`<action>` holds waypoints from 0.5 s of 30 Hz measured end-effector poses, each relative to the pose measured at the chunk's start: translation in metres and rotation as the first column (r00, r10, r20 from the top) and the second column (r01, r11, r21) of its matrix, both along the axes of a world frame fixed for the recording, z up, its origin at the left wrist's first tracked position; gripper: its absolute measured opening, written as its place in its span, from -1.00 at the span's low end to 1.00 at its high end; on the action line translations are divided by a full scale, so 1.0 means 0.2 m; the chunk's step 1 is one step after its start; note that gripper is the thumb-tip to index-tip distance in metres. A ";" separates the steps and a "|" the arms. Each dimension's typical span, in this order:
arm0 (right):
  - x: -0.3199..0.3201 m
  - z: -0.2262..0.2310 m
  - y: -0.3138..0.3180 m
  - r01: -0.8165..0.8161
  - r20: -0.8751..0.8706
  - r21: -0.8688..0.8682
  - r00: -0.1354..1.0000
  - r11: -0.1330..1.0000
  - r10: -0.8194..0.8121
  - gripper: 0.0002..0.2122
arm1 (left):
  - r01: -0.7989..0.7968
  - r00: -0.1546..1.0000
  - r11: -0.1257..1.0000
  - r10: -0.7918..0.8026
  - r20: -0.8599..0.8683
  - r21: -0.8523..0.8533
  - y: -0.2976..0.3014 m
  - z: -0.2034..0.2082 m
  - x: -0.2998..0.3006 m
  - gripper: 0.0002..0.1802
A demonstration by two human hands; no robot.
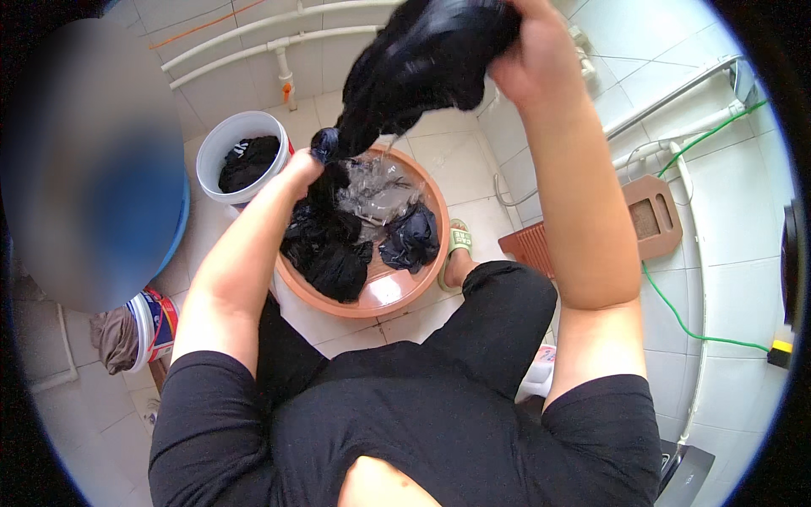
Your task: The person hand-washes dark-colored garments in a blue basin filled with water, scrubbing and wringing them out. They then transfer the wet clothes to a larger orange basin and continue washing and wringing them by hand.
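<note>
A dripping black garment [414, 80] is stretched between my hands above a round orange-brown basin [328, 304]. My right hand [541, 55], raised high at the right, is closed on its upper end. Low over the basin's far left side, my left hand [306, 169] grips the garment's other end, bunched and twisted. More dark wet clothes [334, 253] lie in the basin. Beside them the water [380, 190] is splashing. Part of the garment is smeared by motion, and the cloth hides some of my fingers.
Left of the basin stands a white bucket [221, 139] holding black cloth [251, 165]. Another bucket [152, 329] with greyish cloth hangs over its edge nearer me. A brown washboard [663, 215] leans at the right wall. A green slipper [459, 241] is on my foot beside the basin. White pipes [245, 52] run along the walls.
</note>
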State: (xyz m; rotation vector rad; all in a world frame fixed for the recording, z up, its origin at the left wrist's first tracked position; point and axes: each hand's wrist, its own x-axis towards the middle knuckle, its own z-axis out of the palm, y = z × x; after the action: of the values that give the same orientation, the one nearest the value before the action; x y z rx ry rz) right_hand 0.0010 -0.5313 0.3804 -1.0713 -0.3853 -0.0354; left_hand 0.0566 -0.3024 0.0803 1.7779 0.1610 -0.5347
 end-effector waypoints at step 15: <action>-0.27 -1.81 0.15 -0.089 -0.174 -0.924 0.964 0.372 -0.199 0.16 | 0.047 0.999 0.321 -0.003 0.048 -0.946 -0.10 0.45 -0.51 -0.69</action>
State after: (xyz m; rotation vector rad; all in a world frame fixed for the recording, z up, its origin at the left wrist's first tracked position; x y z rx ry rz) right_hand -0.0528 -0.5021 0.0192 -2.2325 -0.0819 0.3133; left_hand -0.0457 -0.3233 0.1695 0.5747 -0.2063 -0.4550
